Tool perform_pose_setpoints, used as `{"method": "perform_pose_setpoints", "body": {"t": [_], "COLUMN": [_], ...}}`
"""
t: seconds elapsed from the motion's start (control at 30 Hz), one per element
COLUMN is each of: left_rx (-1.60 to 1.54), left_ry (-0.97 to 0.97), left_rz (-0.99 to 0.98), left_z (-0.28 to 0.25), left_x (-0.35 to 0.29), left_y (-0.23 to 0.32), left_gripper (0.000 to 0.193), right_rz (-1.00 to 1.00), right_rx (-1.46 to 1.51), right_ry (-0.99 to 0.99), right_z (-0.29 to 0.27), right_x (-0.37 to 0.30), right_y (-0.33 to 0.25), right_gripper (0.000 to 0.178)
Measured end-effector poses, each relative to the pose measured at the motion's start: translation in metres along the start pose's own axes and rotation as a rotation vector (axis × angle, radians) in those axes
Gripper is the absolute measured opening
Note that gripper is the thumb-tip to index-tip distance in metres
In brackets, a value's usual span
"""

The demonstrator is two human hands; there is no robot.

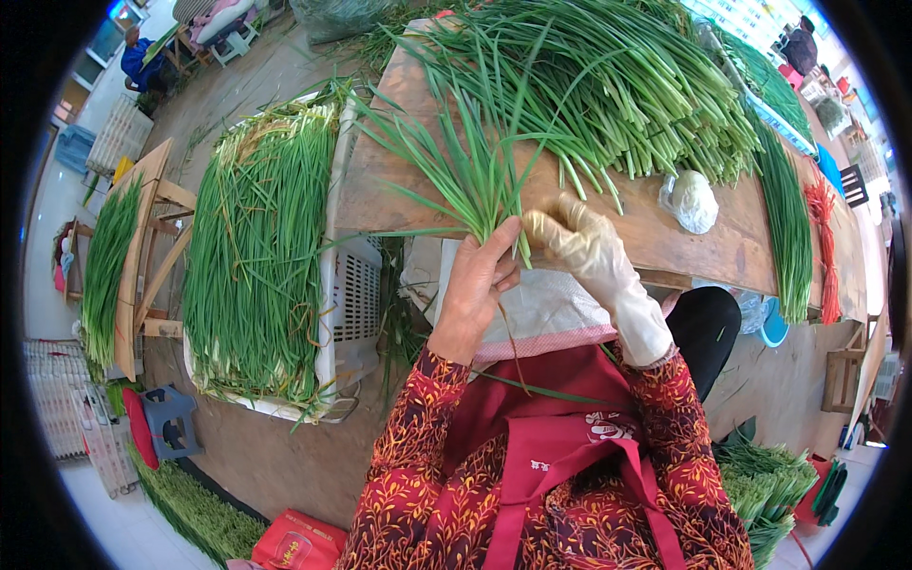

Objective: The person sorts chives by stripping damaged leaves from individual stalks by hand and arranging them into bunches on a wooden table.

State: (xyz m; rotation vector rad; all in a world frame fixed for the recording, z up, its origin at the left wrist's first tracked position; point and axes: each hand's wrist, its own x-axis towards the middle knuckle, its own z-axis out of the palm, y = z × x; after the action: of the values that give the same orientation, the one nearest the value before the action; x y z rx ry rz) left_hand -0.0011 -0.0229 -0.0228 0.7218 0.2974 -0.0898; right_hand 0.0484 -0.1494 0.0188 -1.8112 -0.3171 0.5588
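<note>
Greens [480,180] are pinched at their base by the left hand [483,280], near the desk [727,252] edge; whether the curled, gloved right hand [594,255] grips anything, I cannot tell. Too loose pinch could drop some.

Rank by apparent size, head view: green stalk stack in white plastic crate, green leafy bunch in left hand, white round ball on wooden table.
1. Green stalk stack
2. Leafy bunch
3. White round ball
</note>
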Motion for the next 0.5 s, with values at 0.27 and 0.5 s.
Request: {"method": "perform_pose_setpoints", "body": {"t": [0.27, 0.5], "left_rx": [-0.098, -0.259], "left_ry": [0.000, 0.004], "left_rz": [0.031, 0.064], "left_z": [-0.001, -0.006], "left_x": [-0.002, -0.003], "left_y": [0.002, 0.012], "left_gripper": [0.009, 0.013], "right_rz": [-0.031, -0.262], "right_rx": [0.110, 0.459], "right_ry": [0.153, 0.012], "right_z": [0.008, 0.020], "right_x": [0.020, 0.002], "right_y": [-0.004, -0.007], "right_gripper": [0.024, 0.014]}}
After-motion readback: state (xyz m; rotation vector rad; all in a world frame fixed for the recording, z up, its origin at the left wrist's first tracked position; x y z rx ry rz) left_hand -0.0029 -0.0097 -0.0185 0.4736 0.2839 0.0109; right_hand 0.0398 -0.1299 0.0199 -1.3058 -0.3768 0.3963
